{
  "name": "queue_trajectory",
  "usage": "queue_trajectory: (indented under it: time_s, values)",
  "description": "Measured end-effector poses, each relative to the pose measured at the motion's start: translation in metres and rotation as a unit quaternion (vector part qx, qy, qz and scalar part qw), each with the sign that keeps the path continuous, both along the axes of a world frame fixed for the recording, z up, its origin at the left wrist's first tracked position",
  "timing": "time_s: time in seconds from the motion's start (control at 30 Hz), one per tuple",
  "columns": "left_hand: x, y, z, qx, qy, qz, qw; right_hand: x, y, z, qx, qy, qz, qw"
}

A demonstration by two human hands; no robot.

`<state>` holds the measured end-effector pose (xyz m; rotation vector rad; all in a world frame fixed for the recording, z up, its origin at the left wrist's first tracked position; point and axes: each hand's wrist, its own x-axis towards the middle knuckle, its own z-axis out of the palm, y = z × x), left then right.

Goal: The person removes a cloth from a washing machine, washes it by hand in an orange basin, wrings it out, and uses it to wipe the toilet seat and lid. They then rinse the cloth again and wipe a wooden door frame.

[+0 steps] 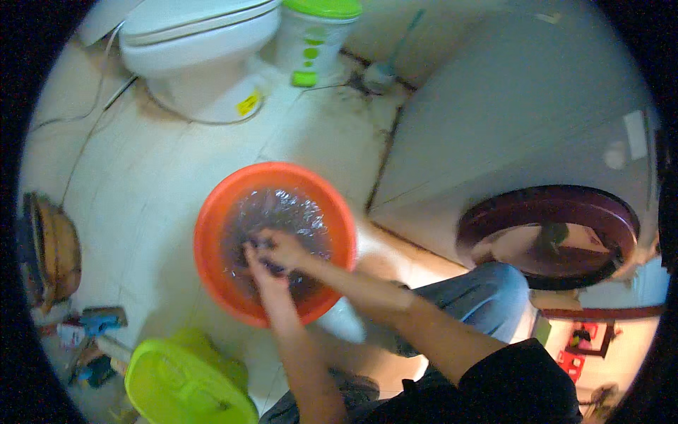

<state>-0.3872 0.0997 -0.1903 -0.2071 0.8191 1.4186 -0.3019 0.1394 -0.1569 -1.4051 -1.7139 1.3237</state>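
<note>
An orange plastic basin (204,238) stands on the tiled floor, holding water with dark cloth-like material in it. My left hand (265,270) and my right hand (286,252) are close together over the middle of the basin, at the water. Between them is a dark wet thing (273,265), probably cloth, pressed by the fingers of both hands. Blur and the hands themselves hide its full shape. Ripples and bright reflections show on the water around the hands.
A white toilet (201,58) and a white bin with a green lid (323,8) stand beyond the basin. A lime-green plastic stool (180,381) is near at the left. A dark round tub (551,238) leans at the right wall; a woven basket (58,254) is far left.
</note>
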Motion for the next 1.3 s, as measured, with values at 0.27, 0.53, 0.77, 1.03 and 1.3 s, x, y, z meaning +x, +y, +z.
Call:
queue_trajectory:
  time_s: [0.27,0.53,0.77,1.03,1.3]
  values:
    - [-0.033,-0.018,0.033,0.082,-0.045,0.0,0.996,-0.066,-0.081,0.1,0.189,-0.207,-0.104,0.954]
    - [-0.018,-0.014,0.073,-0.112,0.05,0.031,0.992,-0.031,0.031,0.009,-0.017,-0.239,-0.033,0.97]
    - [-0.027,-0.024,0.078,-0.182,0.204,0.104,0.956,0.006,-0.001,-0.003,0.013,-0.286,0.122,0.95]
    - [-0.037,-0.006,0.032,-0.052,-0.035,-0.02,0.998,0.004,-0.019,0.03,-0.028,0.019,0.123,0.992]
    - [-0.027,-0.01,0.041,0.072,-0.028,0.005,0.997,-0.025,-0.068,0.105,0.027,-0.196,0.07,0.978]
